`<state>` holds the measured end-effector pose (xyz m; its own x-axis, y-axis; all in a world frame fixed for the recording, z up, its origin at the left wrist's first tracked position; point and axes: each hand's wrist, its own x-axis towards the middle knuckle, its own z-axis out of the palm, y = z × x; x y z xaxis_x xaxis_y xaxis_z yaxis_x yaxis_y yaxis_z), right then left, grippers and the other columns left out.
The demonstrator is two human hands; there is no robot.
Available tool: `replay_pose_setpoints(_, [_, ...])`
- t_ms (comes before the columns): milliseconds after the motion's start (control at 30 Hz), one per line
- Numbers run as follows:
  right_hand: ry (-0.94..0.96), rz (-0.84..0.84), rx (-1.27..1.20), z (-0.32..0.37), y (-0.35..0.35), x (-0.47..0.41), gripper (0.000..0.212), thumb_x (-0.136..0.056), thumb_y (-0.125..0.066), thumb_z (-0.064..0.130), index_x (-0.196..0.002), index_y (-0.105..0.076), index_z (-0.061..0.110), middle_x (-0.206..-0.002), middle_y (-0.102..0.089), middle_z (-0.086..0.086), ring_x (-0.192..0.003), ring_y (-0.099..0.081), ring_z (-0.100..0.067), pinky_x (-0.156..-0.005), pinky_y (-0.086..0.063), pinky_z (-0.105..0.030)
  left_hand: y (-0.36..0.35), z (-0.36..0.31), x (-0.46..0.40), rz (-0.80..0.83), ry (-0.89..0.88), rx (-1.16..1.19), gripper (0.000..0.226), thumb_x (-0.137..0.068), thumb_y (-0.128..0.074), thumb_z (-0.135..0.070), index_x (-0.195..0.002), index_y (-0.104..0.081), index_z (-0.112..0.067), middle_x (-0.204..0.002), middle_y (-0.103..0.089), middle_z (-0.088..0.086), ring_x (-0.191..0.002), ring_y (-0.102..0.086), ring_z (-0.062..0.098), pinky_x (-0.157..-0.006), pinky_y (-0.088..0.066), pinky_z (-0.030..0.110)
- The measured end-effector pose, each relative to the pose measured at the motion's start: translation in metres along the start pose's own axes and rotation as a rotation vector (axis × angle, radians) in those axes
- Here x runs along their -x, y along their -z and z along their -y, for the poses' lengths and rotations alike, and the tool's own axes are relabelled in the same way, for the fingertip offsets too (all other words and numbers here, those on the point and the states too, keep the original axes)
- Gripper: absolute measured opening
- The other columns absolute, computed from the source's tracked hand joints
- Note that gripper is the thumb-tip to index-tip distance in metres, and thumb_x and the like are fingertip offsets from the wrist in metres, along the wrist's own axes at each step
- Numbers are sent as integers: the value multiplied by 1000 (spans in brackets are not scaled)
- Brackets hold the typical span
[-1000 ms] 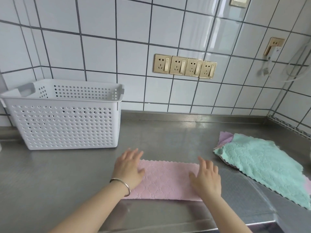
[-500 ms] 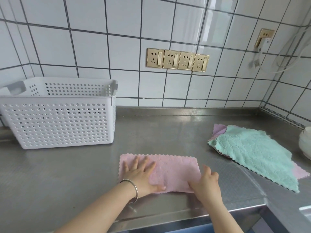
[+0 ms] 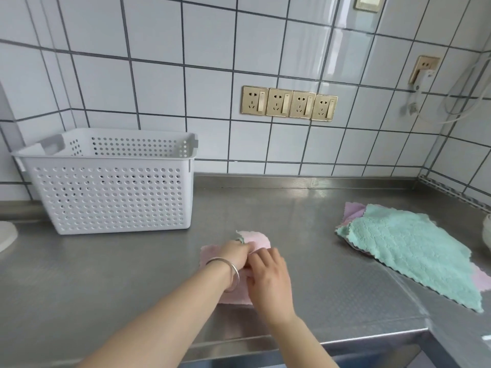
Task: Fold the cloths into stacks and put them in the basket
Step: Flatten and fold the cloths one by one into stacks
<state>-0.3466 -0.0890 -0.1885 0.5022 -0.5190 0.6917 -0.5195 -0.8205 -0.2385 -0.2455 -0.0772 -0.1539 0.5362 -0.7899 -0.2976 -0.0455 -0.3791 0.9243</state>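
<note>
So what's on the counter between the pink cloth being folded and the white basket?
Nothing: the head view shows bare steel counter between the pink cloth and the white perforated plastic basket.

A single view is given, from a head-worn wide-angle camera. The worktop [image 3: 111, 274] is looked down on from above its near edge, close in, toward the tiled wall [image 3: 159, 83] behind its far edge.

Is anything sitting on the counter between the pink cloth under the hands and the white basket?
Nothing visible does. The pink cloth lies under both hands, and the steel counter between it and the basket to its left is bare. The basket's top is open.
</note>
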Motion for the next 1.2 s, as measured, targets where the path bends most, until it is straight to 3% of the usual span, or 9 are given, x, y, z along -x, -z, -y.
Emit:
replay_pose_setpoints(133, [-14,118,8,-1,-7,14,41,-57,-45,5,-94,-56,19,-99,-63,2,-84,-45,-16,-61,-43,-22,25,13,-4,-184,39,-184,34,-93,-46,-29,-111,-63,-6,-110,-65,17,-99,-62,28,-87,-47,33])
replay_pose_setpoints(233, [-78,233,26,-9,-13,21,64,-52,-52,-3,-113,-50,20,-117,-63,-2,-94,-58,-19,-58,-51,-23,43,21,-4,-239,14,-253,35,-95,-39,-22,-120,-56,-5,-117,-62,18,-107,-58,31,-87,-45,33])
replay_pose_setpoints(367, [-72,355,-62,-7,-19,31,63,-77,-42,-10,-134,-46,15,-147,-39,-1,-134,-39,-20,-84,-52,-32,53,42,4,-273,-41,-306,48,-91,-43,-19,-138,-39,-25,-129,-57,10,-113,-56,30,-92,-43,31])
replay_pose_setpoints(500, [-56,337,-43,-8,-27,35,59,-73,-45,-14,-124,-58,14,-141,-49,-3,-133,-42,-22,-75,-56,-30,58,57,7,-333,-19,-329,69,-85,-50,-20,-147,-21,-28,-125,-60,13,-109,-59,32,-88,-48,32])
replay_pose_setpoints(600, [-44,336,-17,-10,-30,36,57,-69,-42,-11,-116,-64,14,-134,-56,-4,-127,-50,-23,-68,-57,-26,60,61,9,-363,-17,-303,64,-82,-56,-18,-141,-32,-22,-116,-65,10,-105,-60,30,-81,-44,28])
replay_pose_setpoints(733, [-67,341,-31,-12,-31,39,58,-71,-45,-15,-120,-62,11,-137,-53,-6,-130,-46,-25,-75,-56,-30,62,60,11,-402,-20,-370,8,-84,-58,-24,-91,-57,-20,-89,-62,2,-97,-60,26,-70,-34,21])
replay_pose_setpoints(833, [-68,357,-29,-11,-30,39,57,-77,-41,-15,-125,-57,11,-142,-47,-4,-136,-37,-22,-82,-54,-32,63,58,7,-415,-13,-420,26,-83,-56,-28,-62,-48,-17,-63,-52,2,-73,-52,28,-54,-32,26])
replay_pose_setpoints(1000, [-91,354,-39,-10,-32,40,58,-66,-53,-18,-112,-65,14,-129,-61,-2,-124,-53,-23,-63,-58,-27,59,49,4,-444,-54,-404,11,-83,-56,-28,-90,-63,-24,-90,-66,0,-90,-60,27,-71,-39,23])
replay_pose_setpoints(1200, [-99,337,-61,-9,-28,41,55,-73,-48,-15,-113,-65,18,-133,-57,-2,-130,-47,-21,-66,-57,-31,49,48,6,-556,-270,-317,5,-83,-61,-18,-84,-64,-15,-87,-69,6,-91,-64,28,-67,-39,23])
